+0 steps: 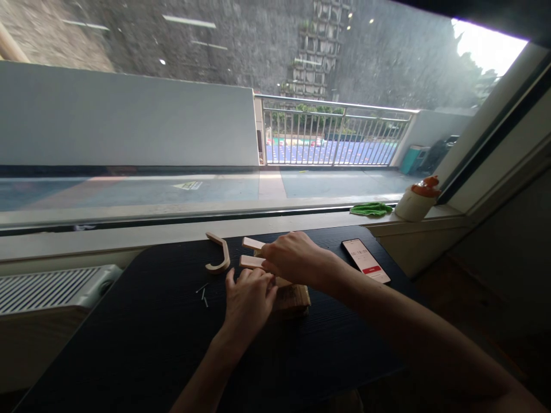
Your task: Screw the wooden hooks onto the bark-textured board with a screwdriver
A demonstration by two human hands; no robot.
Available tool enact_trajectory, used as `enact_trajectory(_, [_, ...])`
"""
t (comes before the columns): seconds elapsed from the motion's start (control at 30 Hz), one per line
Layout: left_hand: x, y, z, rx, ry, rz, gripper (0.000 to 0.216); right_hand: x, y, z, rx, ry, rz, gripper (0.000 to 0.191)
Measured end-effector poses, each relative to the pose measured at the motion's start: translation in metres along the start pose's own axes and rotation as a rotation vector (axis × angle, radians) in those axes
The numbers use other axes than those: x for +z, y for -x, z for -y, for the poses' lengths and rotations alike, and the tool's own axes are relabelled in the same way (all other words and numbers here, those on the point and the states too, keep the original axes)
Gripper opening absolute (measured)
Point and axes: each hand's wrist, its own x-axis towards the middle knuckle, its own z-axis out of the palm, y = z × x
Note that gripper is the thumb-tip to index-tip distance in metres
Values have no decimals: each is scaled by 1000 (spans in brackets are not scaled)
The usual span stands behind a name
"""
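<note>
The black desk (146, 332) stood by a window sill (172, 234). Near its far edge, the right hand (293, 258) gripped pale wood (252, 262); what the left hand (249, 298) held, I couldn't tell.

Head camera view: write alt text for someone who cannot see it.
The right hand grasps pale wooden parts beside the left hand and a brown wooden block on a dark table. A curved wooden piece and thin metal pins lie to the left; a phone to the right.

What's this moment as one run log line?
left grip: beside pale wooden bars, contact unclear | right grip: on bars, hold unclear | nearby: hooked wooden piece, thin fasteners, phone
</note>
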Motion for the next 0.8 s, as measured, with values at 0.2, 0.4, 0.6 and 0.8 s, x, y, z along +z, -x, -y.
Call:
enact_trajectory(0.2, [-1,0,0,5,1,5,16,-8,15,-8,-87,-63,53,20])
enact_trajectory(0.4, [0,-1,0,-6,0,14,17,-7,15,-13,-114,-52,66,19])
enact_trajectory(0.6, [-1,-1,1,2,5,16,17,-4,11,-10,-74,-28,23,17])
enact_trajectory(0.8, [-1,0,0,-10,5,23,17,1,4,-6,21,-18,-1,24])
